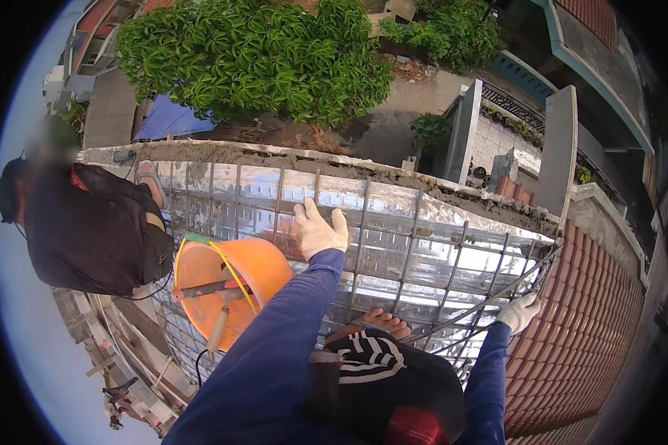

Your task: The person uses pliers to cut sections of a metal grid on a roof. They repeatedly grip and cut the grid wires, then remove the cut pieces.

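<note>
Left white-gloved hand (pixel 322 228), fingers spread, over grey steel-bar grid (pixel 410 248); right white-gloved hand (pixel 520 311) beside long dark rod (pixel 490 299), grip unclear. Steady rod, mind footing.

Bright daylight with white glare on the metal sheeting (pixel 384 256), strong fisheye curvature toward the dark edges.

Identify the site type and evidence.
Likely an elevated outdoor building site: a grid of steel rebar lies over shiny ribbed sheeting, an orange bucket contains hand tools, and a tiled roof adjoins.
</note>
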Demonstrator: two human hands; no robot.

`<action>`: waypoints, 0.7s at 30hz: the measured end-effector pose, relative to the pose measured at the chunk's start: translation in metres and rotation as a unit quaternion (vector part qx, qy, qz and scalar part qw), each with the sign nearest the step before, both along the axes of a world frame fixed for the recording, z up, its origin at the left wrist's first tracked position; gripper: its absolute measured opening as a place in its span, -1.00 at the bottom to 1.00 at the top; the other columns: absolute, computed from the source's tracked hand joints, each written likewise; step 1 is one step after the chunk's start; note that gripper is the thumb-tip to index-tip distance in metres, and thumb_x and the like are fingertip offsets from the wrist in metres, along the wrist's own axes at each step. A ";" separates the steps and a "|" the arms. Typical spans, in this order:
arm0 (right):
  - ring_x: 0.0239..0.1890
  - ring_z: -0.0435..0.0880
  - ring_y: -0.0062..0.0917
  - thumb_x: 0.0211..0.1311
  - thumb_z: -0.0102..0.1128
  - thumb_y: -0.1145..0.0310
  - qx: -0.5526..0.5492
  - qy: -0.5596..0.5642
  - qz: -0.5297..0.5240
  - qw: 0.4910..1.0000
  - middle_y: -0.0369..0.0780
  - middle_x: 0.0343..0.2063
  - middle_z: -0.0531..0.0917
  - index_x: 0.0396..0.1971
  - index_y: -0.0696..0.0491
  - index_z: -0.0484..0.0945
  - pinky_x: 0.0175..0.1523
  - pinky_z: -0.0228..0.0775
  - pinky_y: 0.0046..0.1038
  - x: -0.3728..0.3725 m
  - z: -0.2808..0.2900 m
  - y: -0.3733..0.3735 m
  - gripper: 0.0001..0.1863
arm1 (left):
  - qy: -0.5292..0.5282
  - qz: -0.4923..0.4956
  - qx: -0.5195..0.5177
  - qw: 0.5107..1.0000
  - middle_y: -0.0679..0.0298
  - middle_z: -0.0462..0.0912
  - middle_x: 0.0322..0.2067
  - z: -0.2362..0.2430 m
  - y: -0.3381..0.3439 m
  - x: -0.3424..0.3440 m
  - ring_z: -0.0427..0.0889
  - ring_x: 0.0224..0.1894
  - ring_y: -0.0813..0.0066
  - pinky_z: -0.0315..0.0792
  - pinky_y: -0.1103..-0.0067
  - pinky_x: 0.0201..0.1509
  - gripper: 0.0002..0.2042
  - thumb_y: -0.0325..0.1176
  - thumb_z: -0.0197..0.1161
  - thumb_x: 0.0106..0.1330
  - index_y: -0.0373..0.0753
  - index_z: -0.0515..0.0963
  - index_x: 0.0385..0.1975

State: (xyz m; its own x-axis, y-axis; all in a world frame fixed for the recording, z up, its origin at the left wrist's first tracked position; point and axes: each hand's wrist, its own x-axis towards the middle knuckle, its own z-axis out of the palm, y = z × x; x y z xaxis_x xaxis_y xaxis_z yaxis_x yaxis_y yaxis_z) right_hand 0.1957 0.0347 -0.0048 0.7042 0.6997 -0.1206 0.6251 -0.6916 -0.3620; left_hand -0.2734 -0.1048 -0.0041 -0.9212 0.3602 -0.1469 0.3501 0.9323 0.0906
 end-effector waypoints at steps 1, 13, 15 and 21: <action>0.20 0.81 0.01 0.74 -0.04 -0.07 0.006 0.004 -0.020 1.000 0.07 0.21 0.78 0.41 0.05 0.55 0.28 0.65 -0.11 0.003 0.000 -0.001 -0.42 | 0.027 -0.016 0.005 0.999 -0.17 0.38 0.54 -0.003 0.000 0.001 0.53 0.47 -0.22 0.46 0.10 0.54 -0.20 0.13 0.28 0.53 -0.23 0.32 0.62; 0.20 0.82 -0.31 0.72 0.11 0.20 0.180 0.181 -0.003 0.967 0.00 0.18 0.82 0.39 0.22 0.63 0.34 0.57 -0.33 0.079 0.014 -0.033 -0.51 | 0.093 -0.028 0.018 0.995 0.06 0.41 0.56 0.015 0.018 0.024 0.55 0.45 -0.13 0.54 0.00 0.44 -0.30 0.17 0.30 0.54 -0.08 0.47 0.56; 0.14 0.84 -0.22 0.66 0.09 0.24 0.201 0.214 0.020 0.956 0.03 0.10 0.83 0.31 0.17 0.65 0.29 0.59 -0.25 0.078 0.036 -0.038 -0.56 | 0.122 -0.074 0.048 0.989 0.07 0.46 0.53 0.035 0.038 0.046 0.53 0.47 -0.08 0.50 0.03 0.48 -0.32 0.13 0.36 0.52 -0.10 0.51 0.52; 0.00 0.85 -0.01 0.59 0.15 0.29 -0.026 0.217 0.490 0.844 0.02 -0.11 0.85 0.17 0.03 0.75 0.16 0.69 -0.11 0.013 0.087 -0.062 -0.67 | -0.372 -0.573 0.195 0.704 0.04 0.62 0.40 0.075 0.083 0.195 0.82 0.01 0.05 0.68 0.25 0.18 -0.48 -0.10 0.32 0.62 -0.15 0.56 0.49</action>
